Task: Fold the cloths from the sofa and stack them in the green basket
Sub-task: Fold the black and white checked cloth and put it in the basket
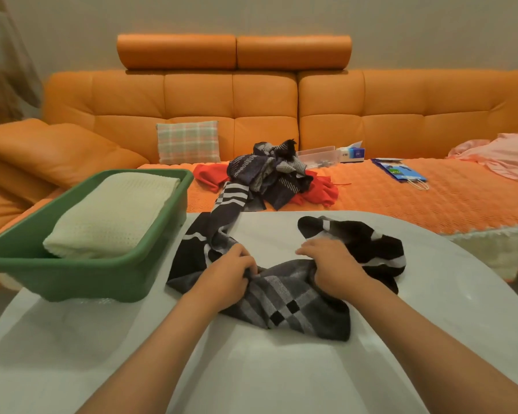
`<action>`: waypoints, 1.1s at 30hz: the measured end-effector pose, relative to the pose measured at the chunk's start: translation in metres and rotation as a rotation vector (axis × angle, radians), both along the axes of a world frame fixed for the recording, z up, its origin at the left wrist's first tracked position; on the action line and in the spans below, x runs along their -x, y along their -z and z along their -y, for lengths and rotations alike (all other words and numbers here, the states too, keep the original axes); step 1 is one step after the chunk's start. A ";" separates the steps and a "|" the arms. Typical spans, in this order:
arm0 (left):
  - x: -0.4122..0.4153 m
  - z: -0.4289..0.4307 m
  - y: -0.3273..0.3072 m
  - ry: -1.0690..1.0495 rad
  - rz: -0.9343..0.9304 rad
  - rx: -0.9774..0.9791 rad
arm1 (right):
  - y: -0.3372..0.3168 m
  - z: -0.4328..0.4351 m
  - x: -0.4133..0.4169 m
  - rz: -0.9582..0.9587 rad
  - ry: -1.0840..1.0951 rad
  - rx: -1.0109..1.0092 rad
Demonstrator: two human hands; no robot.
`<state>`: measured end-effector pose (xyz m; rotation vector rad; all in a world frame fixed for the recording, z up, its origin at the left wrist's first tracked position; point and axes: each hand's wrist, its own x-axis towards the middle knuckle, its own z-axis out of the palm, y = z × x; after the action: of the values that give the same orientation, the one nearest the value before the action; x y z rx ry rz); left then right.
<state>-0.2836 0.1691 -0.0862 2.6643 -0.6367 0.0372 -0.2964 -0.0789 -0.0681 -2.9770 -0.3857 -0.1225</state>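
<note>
- The dark checked cloth lies bunched and twisted on the white surface in front of me, not yet spread flat.
- My left hand grips a gathered fold at its middle. My right hand has its fingers curled into the fabric just beside it.
- A striped length runs from the cloth over the surface's far edge toward the pile on the sofa.
- The green basket stands at my left and holds one folded cream cloth.
- I judge this as the start of folding the second piece. Next I need to pull the trailing end in, untwist it and lay it flat.
</note>
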 end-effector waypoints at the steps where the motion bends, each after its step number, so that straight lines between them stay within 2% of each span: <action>1: -0.002 0.000 0.000 -0.012 0.002 0.005 | -0.002 -0.008 0.001 -0.127 -0.018 -0.129; 3: -0.005 -0.004 0.000 -0.025 -0.011 0.015 | -0.008 -0.020 0.003 -0.333 -0.022 -0.144; 5: -0.008 -0.011 0.001 -0.028 -0.034 0.000 | -0.012 -0.022 0.000 -0.381 -0.024 -0.010; 6: -0.011 -0.014 0.001 -0.027 -0.039 -0.014 | -0.015 -0.023 -0.003 -0.347 -0.021 0.047; 8: -0.015 -0.021 -0.001 -0.011 -0.037 -0.065 | -0.017 -0.024 -0.007 -0.141 -0.014 0.175; 10: -0.019 -0.024 -0.005 0.015 -0.033 -0.139 | -0.017 -0.021 -0.014 0.227 0.008 0.281; 12: -0.020 -0.024 -0.011 0.013 -0.076 -0.163 | -0.018 -0.011 -0.020 0.488 0.031 0.325; 13: -0.020 -0.023 -0.014 0.007 -0.097 -0.171 | -0.017 -0.005 -0.022 0.572 0.040 0.340; 15: -0.021 -0.020 -0.016 -0.011 -0.054 -0.226 | -0.017 0.000 -0.023 0.595 -0.010 0.384; 18: -0.021 -0.021 -0.017 -0.049 0.107 -0.144 | -0.015 -0.003 -0.018 0.382 -0.169 0.376; 20: -0.019 -0.022 -0.020 -0.023 0.221 0.020 | -0.019 -0.005 -0.010 0.166 -0.209 0.227; 23: -0.009 -0.026 -0.033 -0.020 0.249 0.198 | -0.045 -0.008 0.008 -0.380 -0.133 -0.038; 25: -0.002 -0.030 -0.038 -0.029 0.214 0.157 | -0.062 -0.012 0.022 -0.754 -0.105 -0.211; 26: 0.001 -0.033 -0.039 -0.030 0.196 0.067 | -0.069 -0.014 0.026 -0.859 -0.107 -0.290; 27: 0.005 -0.034 -0.039 -0.024 0.146 -0.024 | -0.073 -0.015 0.028 -0.880 -0.105 -0.345; 28: 0.009 -0.035 -0.038 -0.015 0.044 -0.080 | -0.074 -0.018 0.029 -0.820 -0.090 -0.381; 30: 0.016 -0.034 -0.036 0.004 -0.140 -0.110 | -0.066 -0.023 0.026 -0.551 -0.046 -0.390; 31: 0.017 -0.033 -0.034 0.013 -0.146 -0.118 | -0.059 -0.025 0.024 -0.455 -0.040 -0.321; 33: 0.020 -0.031 -0.030 0.033 -0.099 -0.155 | -0.047 -0.030 0.025 -0.462 -0.050 -0.085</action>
<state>-0.3033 0.1997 -0.0560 2.7823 -0.6758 -0.1578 -0.3216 -0.0485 -0.0209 -2.7883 -0.3808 0.5289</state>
